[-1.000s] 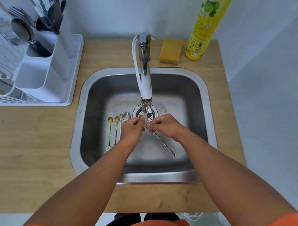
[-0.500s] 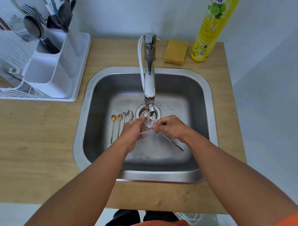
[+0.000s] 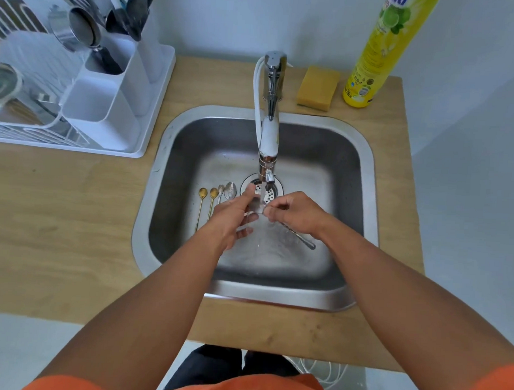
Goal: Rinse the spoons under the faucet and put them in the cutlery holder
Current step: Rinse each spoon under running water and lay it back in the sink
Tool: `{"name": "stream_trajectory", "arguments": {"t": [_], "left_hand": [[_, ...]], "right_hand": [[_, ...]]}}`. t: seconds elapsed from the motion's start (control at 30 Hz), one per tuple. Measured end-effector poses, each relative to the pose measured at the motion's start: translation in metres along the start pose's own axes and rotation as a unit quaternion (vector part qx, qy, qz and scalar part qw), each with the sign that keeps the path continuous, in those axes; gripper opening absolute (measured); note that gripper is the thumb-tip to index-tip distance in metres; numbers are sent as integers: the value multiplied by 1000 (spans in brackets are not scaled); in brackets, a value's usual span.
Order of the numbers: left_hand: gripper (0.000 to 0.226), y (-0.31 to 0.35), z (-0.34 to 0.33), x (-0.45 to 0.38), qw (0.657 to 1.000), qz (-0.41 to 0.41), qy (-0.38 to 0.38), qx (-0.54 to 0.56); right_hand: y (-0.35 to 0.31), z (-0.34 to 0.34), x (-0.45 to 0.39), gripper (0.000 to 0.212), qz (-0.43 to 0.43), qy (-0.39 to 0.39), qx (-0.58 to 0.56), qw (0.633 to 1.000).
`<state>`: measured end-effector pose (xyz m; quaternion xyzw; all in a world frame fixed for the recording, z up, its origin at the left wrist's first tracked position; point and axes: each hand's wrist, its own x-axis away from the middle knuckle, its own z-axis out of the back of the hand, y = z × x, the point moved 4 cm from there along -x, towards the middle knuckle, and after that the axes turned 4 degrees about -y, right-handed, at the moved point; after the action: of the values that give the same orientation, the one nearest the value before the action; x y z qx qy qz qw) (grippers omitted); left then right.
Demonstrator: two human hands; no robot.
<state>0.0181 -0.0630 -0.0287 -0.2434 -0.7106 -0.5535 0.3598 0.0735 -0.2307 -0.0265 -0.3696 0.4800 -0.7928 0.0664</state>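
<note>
Spoons: one in stream (image 3: 302,241), four on sink floor, 9 o'clock of drain (image 3: 215,193). One sponge (image 3: 317,89), one bottle (image 3: 379,52).

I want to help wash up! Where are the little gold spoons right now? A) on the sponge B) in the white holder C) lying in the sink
C: the two gold spoons lie on the sink floor, left of the hands.

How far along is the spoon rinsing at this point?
Done: the cutlery holder already holds utensils, though which came from this job can't be told. In hand: the right hand pinches a silver spoon under the faucet stream, left hand at its bowl. Left: four spoons lying on the sink floor.
</note>
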Motion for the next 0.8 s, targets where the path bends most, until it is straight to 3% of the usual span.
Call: {"name": "stream_trajectory", "arguments": {"t": [0.27,0.47,0.57,0.67,0.8], "left_hand": [[28,-5,7,4,995,15,-96,-24],[50,8,1,3,992,12,-114,-58],[35,10,1,0,991,12,-121,-64],[30,13,-1,0,993,-21,-94,-67],[12,22,-7,8,982,-147,0,-120]], "right_hand": [[2,-3,11,6,-25,-7,-65,998],[-1,-10,18,9,-23,5,-103,994],[1,-10,20,12,-26,5,-120,992],[3,-8,19,13,-25,7,-98,995],[8,-6,21,13,-8,30,-84,996]]}}
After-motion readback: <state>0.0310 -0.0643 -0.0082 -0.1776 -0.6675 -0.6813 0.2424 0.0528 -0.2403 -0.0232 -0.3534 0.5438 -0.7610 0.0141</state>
